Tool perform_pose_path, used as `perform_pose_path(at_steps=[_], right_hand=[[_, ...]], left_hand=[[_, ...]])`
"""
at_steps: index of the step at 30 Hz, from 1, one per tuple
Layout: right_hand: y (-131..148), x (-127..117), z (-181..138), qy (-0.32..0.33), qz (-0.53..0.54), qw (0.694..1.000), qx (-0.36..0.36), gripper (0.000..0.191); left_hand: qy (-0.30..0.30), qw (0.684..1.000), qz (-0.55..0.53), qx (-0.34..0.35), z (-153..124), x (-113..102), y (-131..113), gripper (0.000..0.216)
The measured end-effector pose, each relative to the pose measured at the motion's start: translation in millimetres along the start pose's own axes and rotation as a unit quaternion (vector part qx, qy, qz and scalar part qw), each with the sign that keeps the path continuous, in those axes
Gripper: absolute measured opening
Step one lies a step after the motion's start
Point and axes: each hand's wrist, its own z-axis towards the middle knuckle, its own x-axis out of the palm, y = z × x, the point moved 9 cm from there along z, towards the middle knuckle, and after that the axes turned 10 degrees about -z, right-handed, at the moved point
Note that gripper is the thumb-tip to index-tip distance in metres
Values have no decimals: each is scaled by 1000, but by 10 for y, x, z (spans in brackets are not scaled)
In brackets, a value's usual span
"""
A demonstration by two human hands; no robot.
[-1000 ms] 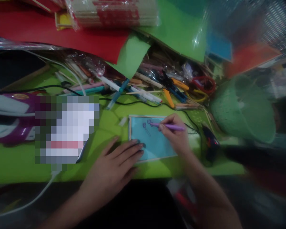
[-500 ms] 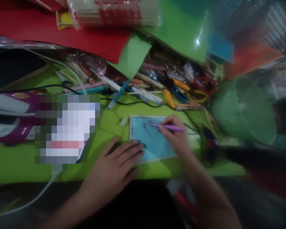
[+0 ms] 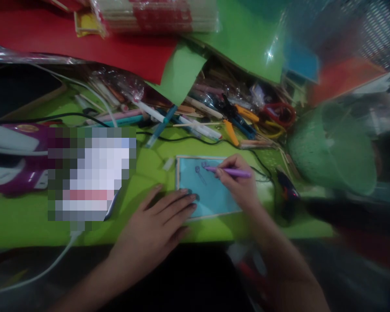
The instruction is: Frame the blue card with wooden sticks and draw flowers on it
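A purple pen (image 3: 235, 173) is pinched in my right hand (image 3: 238, 182), its tip touching the upper part of a blue sheet (image 3: 211, 197) with a pale stick-like border. Two small dark drawn shapes with thin lines below the left one show on the sheet near the tip. My left hand (image 3: 159, 221) lies flat with fingers spread, fingertips resting on the sheet's lower left edge and holding nothing.
A phone (image 3: 99, 173), its screen blurred out, lies left beside a purple-and-white device (image 3: 16, 160). Pens, orange-handled pliers (image 3: 231, 132) and red-handled scissors (image 3: 281, 115) clutter the back. A green translucent bin (image 3: 334, 149) stands right. A black cable crosses behind the sheet.
The pen tip has barely moved at the right-hand drawn shape. A line beneath the left shape looks clearer now. My left hand stays in place on the sheet.
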Motion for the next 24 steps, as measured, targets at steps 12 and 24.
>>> perform_pose_path(at_steps=[12, 24], right_hand=[[-18, 14, 0, 7, 2, 1000, 7, 13], [4, 2, 1, 14, -14, 1000, 9, 11]], left_hand=[[4, 1000, -3, 2, 11, -10, -8, 29], [12, 1000, -2, 3, -2, 2, -3, 31]])
